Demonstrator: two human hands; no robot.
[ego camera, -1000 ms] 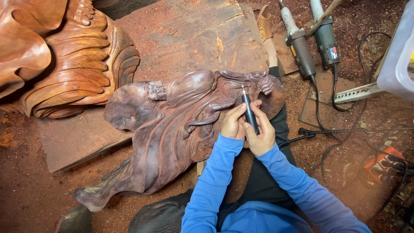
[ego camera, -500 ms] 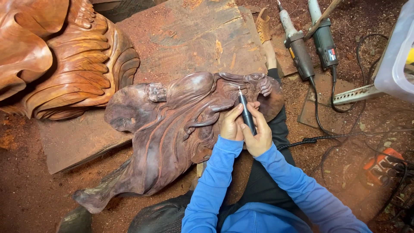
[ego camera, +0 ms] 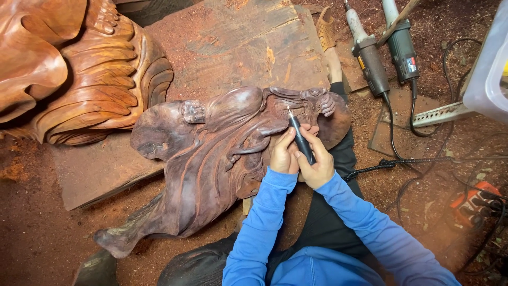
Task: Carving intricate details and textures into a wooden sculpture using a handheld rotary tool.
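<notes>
Both hands (ego camera: 301, 156) gripping rotary tool (ego camera: 300, 139), tip on dark carving (ego camera: 211, 159)

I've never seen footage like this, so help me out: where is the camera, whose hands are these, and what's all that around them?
The camera sits on the person's head and looks down, so the blue sleeves are their own arms. The right hand grips a slim pen-shaped rotary tool; the left hand steadies it beside the tip. The tip touches a dark wooden carving that lies on a plank. A larger reddish carving stands at upper left. Two corded power grinders lie at upper right on the sawdust-covered ground.
</notes>
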